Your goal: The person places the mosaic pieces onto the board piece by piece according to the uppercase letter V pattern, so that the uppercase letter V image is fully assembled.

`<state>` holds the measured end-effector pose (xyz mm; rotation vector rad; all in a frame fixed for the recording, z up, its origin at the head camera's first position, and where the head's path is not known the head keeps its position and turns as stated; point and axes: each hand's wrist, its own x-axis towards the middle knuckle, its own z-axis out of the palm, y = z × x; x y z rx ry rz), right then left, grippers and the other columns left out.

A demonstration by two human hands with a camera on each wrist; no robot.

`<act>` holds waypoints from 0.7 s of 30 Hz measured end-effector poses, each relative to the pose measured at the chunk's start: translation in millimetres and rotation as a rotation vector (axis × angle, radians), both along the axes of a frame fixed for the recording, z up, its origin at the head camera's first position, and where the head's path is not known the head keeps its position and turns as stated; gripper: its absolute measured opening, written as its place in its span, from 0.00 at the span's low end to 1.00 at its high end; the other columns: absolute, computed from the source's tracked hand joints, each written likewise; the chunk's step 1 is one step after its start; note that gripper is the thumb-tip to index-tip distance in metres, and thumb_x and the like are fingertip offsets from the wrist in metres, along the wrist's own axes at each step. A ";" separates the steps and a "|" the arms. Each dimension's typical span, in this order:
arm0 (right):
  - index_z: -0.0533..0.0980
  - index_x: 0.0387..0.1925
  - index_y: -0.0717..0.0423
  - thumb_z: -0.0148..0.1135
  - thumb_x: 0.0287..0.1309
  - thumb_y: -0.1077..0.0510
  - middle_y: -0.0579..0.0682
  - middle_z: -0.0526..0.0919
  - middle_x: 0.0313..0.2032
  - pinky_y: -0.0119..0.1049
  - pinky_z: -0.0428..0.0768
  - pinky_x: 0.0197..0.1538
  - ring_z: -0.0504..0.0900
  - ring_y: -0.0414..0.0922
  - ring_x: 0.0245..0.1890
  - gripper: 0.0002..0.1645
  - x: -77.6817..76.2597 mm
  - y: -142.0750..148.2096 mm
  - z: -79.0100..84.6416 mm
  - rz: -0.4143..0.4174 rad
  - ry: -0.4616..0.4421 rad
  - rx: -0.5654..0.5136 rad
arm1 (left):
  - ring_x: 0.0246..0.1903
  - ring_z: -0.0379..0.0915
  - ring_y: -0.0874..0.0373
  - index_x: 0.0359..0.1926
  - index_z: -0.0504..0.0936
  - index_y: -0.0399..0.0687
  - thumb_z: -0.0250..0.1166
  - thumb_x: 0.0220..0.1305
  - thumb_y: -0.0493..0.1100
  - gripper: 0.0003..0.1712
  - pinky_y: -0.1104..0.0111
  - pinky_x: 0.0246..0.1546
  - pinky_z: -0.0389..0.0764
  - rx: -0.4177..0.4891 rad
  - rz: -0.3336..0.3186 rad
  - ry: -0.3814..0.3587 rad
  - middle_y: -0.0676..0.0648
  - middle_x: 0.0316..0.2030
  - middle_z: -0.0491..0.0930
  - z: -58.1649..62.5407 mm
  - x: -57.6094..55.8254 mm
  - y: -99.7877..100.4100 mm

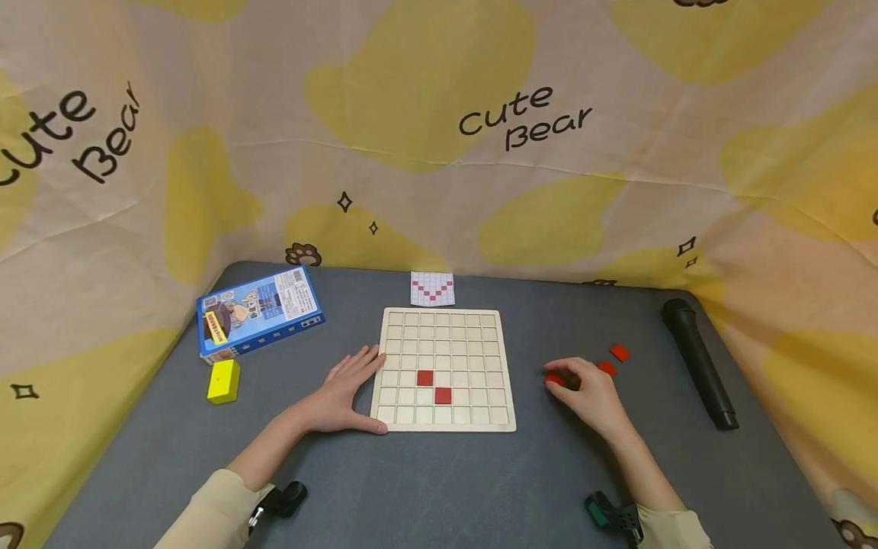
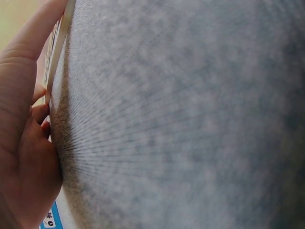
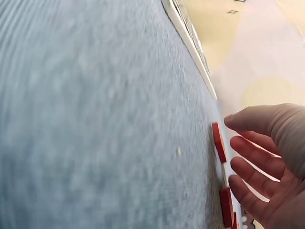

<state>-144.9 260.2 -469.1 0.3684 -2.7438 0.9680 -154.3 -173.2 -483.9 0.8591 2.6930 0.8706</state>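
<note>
A pale square grid board (image 1: 473, 351) lies in front of me, with one red square tile (image 1: 425, 378) and a second red tile (image 1: 443, 396) set diagonally in its cells. My left hand (image 1: 346, 393) rests spread at the board's left edge, its fingertips and thumb on the rim. To the right of the board, my right hand (image 1: 591, 396) hovers low over a loose red tile (image 1: 554, 379), thumb and fingers apart on either side of it. The right wrist view shows this red tile (image 3: 218, 142) flat on the table, just beyond the thumb tip.
Two more red tiles (image 1: 620, 352) lie beyond the right hand. A small card (image 1: 432, 290) with a V of red squares stands behind the board. At left are a blue box (image 1: 264, 309) and a yellow block (image 1: 223, 382); a black microphone-like cylinder (image 1: 700, 366) lies at right.
</note>
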 end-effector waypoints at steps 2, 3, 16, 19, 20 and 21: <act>0.81 0.39 0.52 0.71 0.46 0.60 0.46 0.81 0.38 0.42 0.76 0.38 0.77 0.44 0.34 0.15 1.0 2.8 -1.0 0.000 0.005 0.007 | 0.70 0.32 0.49 0.72 0.47 0.47 0.67 0.39 0.72 0.66 0.50 0.64 0.37 0.001 0.002 0.002 0.45 0.71 0.41 0.1 0.1 -0.1; 0.81 0.39 0.52 0.71 0.45 0.59 0.46 0.81 0.37 0.41 0.77 0.38 0.77 0.43 0.34 0.15 1.5 4.1 -1.4 -0.001 0.007 0.014 | 0.70 0.32 0.49 0.72 0.47 0.47 0.67 0.39 0.72 0.66 0.50 0.64 0.37 0.001 0.003 0.003 0.45 0.71 0.42 0.4 0.2 -0.1; 0.80 0.41 0.53 0.71 0.46 0.58 0.48 0.80 0.37 0.42 0.77 0.39 0.78 0.44 0.35 0.17 4.3 9.0 -4.3 -0.025 -0.073 0.052 | 0.70 0.32 0.49 0.71 0.48 0.46 0.66 0.39 0.73 0.66 0.50 0.64 0.38 -0.002 0.001 0.007 0.45 0.71 0.42 1.1 0.6 -0.2; 0.80 0.41 0.53 0.71 0.45 0.59 0.47 0.80 0.37 0.41 0.77 0.39 0.78 0.44 0.35 0.17 2.6 8.6 -6.2 -0.022 -0.069 0.043 | 0.70 0.32 0.50 0.72 0.47 0.46 0.66 0.39 0.73 0.66 0.50 0.64 0.37 -0.004 0.000 0.007 0.45 0.71 0.42 0.4 0.2 -0.5; 0.80 0.41 0.53 0.71 0.45 0.59 0.47 0.80 0.36 0.41 0.77 0.39 0.78 0.43 0.35 0.17 2.0 8.2 -6.7 -0.022 -0.066 0.039 | 0.70 0.32 0.50 0.72 0.47 0.46 0.66 0.39 0.73 0.66 0.50 0.64 0.37 -0.004 -0.001 0.008 0.45 0.71 0.42 0.1 0.0 -0.6; 0.80 0.41 0.52 0.71 0.45 0.59 0.47 0.80 0.36 0.41 0.77 0.39 0.78 0.43 0.35 0.17 1.4 7.8 -6.9 -0.022 -0.063 0.038 | 0.70 0.32 0.50 0.72 0.47 0.47 0.65 0.39 0.73 0.66 0.50 0.64 0.37 -0.005 -0.001 0.008 0.45 0.71 0.41 0.0 -0.2 -0.7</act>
